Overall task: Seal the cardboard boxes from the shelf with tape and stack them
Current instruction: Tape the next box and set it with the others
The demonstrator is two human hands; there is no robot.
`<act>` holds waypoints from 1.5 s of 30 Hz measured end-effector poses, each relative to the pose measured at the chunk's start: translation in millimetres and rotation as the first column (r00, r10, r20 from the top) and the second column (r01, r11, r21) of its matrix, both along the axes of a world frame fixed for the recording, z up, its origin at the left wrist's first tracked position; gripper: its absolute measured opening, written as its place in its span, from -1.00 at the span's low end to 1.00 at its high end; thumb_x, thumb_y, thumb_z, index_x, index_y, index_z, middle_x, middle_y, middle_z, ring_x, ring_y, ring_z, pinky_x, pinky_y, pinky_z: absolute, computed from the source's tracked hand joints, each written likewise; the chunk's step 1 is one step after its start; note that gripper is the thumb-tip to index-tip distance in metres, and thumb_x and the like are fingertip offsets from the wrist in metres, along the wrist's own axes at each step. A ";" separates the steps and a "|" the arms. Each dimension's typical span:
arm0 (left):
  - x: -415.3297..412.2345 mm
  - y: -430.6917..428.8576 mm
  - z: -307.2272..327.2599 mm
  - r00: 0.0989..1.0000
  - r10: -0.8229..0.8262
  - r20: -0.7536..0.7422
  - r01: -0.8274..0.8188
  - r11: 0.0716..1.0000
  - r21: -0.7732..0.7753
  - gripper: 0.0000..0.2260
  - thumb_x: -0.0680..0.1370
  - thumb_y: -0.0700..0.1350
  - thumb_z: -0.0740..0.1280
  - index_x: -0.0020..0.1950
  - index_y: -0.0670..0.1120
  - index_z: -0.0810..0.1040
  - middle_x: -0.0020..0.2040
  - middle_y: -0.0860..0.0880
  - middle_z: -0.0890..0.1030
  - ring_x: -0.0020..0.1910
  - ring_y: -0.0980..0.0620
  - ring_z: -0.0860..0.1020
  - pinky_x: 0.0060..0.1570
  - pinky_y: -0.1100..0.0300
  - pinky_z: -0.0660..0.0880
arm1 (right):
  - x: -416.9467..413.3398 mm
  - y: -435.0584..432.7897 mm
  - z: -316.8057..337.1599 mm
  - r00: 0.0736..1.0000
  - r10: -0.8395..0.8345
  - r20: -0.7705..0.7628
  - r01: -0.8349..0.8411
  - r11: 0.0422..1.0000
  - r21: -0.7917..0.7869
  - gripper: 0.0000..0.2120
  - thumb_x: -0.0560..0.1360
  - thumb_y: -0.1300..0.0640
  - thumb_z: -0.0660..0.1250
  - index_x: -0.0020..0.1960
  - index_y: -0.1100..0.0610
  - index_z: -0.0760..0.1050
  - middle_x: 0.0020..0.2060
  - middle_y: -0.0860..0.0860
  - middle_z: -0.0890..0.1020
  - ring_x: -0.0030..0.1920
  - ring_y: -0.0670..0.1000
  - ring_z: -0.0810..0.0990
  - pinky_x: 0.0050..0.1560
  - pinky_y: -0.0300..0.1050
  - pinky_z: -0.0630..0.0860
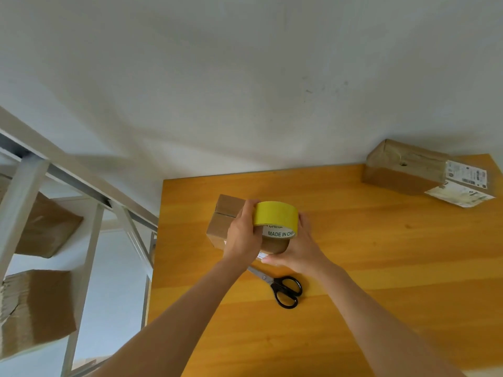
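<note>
A small brown cardboard box (224, 217) lies on the orange wooden table (353, 254), its top flaps closed with a seam showing. Above its near end I hold a roll of yellow tape (276, 213) with both hands. My left hand (243, 235) grips the roll's left side, fingers curled over the top. My right hand (296, 250) grips the right side and reaches under the roll. The box's near half is hidden behind my hands and the roll.
Black-handled scissors (283, 288) lie just in front of the box. A larger taped box (413, 170) with shipping labels sits at the table's far right corner against the white wall. A metal shelf (89, 227) on the left holds more cardboard boxes (38, 306).
</note>
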State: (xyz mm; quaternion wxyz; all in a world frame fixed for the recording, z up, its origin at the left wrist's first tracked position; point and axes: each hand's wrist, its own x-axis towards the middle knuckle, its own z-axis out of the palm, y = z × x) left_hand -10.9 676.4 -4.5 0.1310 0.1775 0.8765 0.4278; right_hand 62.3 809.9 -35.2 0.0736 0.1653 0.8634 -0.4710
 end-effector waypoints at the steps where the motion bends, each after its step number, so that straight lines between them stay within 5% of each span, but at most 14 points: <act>1: 0.0 0.4 0.0 1.000 0.011 0.006 -0.011 1.000 -0.003 -0.59 0.48 -0.37 0.22 0.26 -0.02 0.37 -0.10 0.04 0.51 -0.13 0.00 0.48 -0.23 0.15 0.39 | -1.8 0.2 -2.3 1.000 0.019 0.002 -0.019 1.000 0.018 0.00 0.15 -0.07 0.63 0.47 0.03 0.22 0.40 -0.07 0.15 0.45 -0.12 0.04 0.46 -0.04 0.25; 3: -0.8 0.4 1.7 1.000 0.015 0.000 -0.015 1.000 -0.016 -0.62 0.48 -0.38 0.21 0.23 -0.04 0.37 -0.17 0.03 0.51 -0.19 -0.03 0.49 -0.30 0.14 0.37 | -3.7 0.9 -4.5 0.999 0.049 -0.018 -0.048 0.997 0.064 0.02 0.17 -0.09 0.62 0.49 0.04 0.19 0.43 -0.04 0.15 0.42 -0.20 -0.02 0.47 -0.10 0.18; 8: 1.4 0.7 15.1 0.989 -0.030 -0.147 0.016 0.995 -0.095 -0.69 0.41 -0.39 0.20 0.08 -0.10 0.39 -0.16 -0.01 0.53 -0.24 -0.13 0.52 -0.44 0.08 0.39 | 0.0 9.3 -5.8 0.987 0.130 -0.095 -0.114 0.981 0.156 -0.01 0.17 -0.07 0.63 0.47 -0.02 0.21 0.21 -0.28 0.11 0.36 -0.12 0.23 0.33 -0.17 0.32; 10: 5.3 1.2 21.6 0.973 -0.044 -0.227 0.023 0.995 -0.094 -0.77 0.40 -0.30 0.23 0.03 -0.14 0.41 -0.15 -0.03 0.53 -0.24 -0.11 0.50 -0.45 0.15 0.30 | -1.3 9.6 -6.3 0.986 0.133 -0.101 -0.116 0.980 0.160 -0.02 0.17 -0.08 0.63 0.47 -0.04 0.22 0.27 -0.24 0.13 0.34 -0.10 0.29 0.27 -0.18 0.38; 13: 8.3 2.8 29.4 0.954 -0.061 -0.292 0.033 0.994 -0.100 -0.79 0.39 -0.21 0.22 0.00 -0.19 0.43 -0.15 -0.08 0.54 -0.21 -0.10 0.47 -0.42 0.10 0.35 | -3.6 8.6 -6.0 0.986 0.131 -0.102 -0.115 0.982 0.151 0.00 0.17 -0.08 0.64 0.47 -0.05 0.19 0.33 -0.18 0.14 0.33 -0.12 0.30 0.25 -0.17 0.42; 16: -8.1 -10.3 36.9 0.929 -0.036 -0.369 -0.044 0.977 -0.208 -0.75 0.38 -0.38 0.34 0.02 -0.17 0.47 -0.11 -0.10 0.55 -0.13 -0.10 0.45 -0.39 0.10 0.38 | 1.1 15.8 -7.0 0.995 0.079 -0.063 -0.068 0.985 0.158 0.08 0.15 -0.09 0.65 0.47 -0.04 0.09 0.33 -0.15 0.17 0.28 -0.14 0.30 0.24 -0.15 0.41; 21: -35.5 -38.0 45.7 0.793 -0.214 -0.570 0.015 0.943 -0.333 -0.65 0.31 -0.40 0.42 0.07 -0.20 0.56 -0.03 -0.18 0.60 -0.08 -0.24 0.52 -0.18 0.00 0.45 | 2.0 18.1 -6.0 0.998 0.064 -0.029 -0.057 0.983 0.175 0.10 0.15 -0.09 0.64 0.48 -0.09 0.02 0.32 -0.18 0.14 0.24 -0.17 0.25 0.25 -0.12 0.39; 25: -31.8 -41.7 28.7 0.956 0.033 -0.291 -0.099 0.972 -0.215 -0.60 0.43 -0.42 0.30 0.23 -0.14 0.47 -0.12 -0.12 0.61 -0.19 -0.14 0.59 -0.41 0.14 0.45 | 3.0 17.7 -7.4 0.998 0.060 -0.026 -0.054 0.983 0.175 0.12 0.15 -0.10 0.64 0.49 -0.05 0.02 0.33 -0.17 0.14 0.29 -0.12 0.26 0.29 -0.09 0.39; 28: -30.3 -43.5 13.5 0.984 0.146 -0.100 -0.158 0.978 -0.133 -0.67 0.51 -0.38 0.23 0.19 -0.07 0.42 -0.14 -0.06 0.62 -0.23 -0.06 0.59 -0.42 0.05 0.53 | 5.2 16.4 -8.1 0.999 0.044 -0.030 -0.038 0.986 0.159 0.11 0.15 -0.08 0.64 0.48 -0.05 0.03 0.32 -0.19 0.12 0.32 -0.10 0.26 0.29 -0.05 0.42; 30: -28.5 -43.2 8.5 0.983 0.174 -0.053 -0.177 0.981 -0.074 -0.63 0.49 -0.40 0.19 0.17 -0.02 0.41 -0.18 0.04 0.58 -0.26 0.07 0.57 -0.48 0.21 0.46 | 5.0 14.9 -8.6 0.998 0.043 -0.035 -0.037 0.986 0.163 0.11 0.14 -0.07 0.64 0.48 -0.05 0.03 0.33 -0.19 0.13 0.31 -0.11 0.27 0.28 -0.04 0.44; 34: -30.3 -40.8 4.0 0.975 0.224 -0.008 -0.224 0.974 -0.018 -0.59 0.49 -0.40 0.20 0.25 -0.04 0.48 -0.09 0.02 0.59 -0.20 0.12 0.54 -0.39 0.37 0.40 | 3.4 13.8 -9.0 0.999 0.046 -0.027 -0.040 0.984 0.172 0.12 0.14 -0.07 0.64 0.48 -0.05 0.02 0.34 -0.17 0.12 0.31 -0.10 0.27 0.27 -0.04 0.45; 39: -34.2 -36.7 1.8 0.959 0.281 0.033 -0.280 0.959 -0.035 -0.78 0.48 -0.39 0.23 0.00 -0.17 0.59 -0.15 -0.10 0.60 -0.18 -0.08 0.53 -0.34 0.20 0.37 | 3.4 12.4 -8.9 0.999 0.038 -0.028 -0.032 0.982 0.189 0.12 0.15 -0.08 0.65 0.49 -0.05 0.02 0.35 -0.16 0.13 0.30 -0.10 0.27 0.25 -0.05 0.46; 43: -45.6 -40.0 16.0 0.986 0.139 -0.089 -0.151 0.977 -0.148 -0.73 0.46 -0.42 0.21 0.04 -0.11 0.49 -0.28 -0.01 0.54 -0.35 0.06 0.48 -0.49 0.23 0.33 | 5.0 12.2 -8.4 0.999 0.042 -0.026 -0.035 0.978 0.204 0.11 0.16 -0.10 0.64 0.48 -0.07 0.01 0.34 -0.16 0.13 0.31 -0.08 0.28 0.26 -0.02 0.46; 45: -48.0 -42.5 24.1 0.985 0.010 -0.171 -0.049 0.973 -0.227 -0.73 0.47 -0.40 0.24 0.09 -0.13 0.45 -0.25 -0.06 0.57 -0.34 -0.03 0.52 -0.48 0.16 0.40 | 5.0 11.8 -7.9 0.999 0.042 -0.019 -0.037 0.978 0.205 0.11 0.15 -0.10 0.64 0.48 -0.06 0.02 0.34 -0.15 0.14 0.31 -0.07 0.29 0.25 0.00 0.47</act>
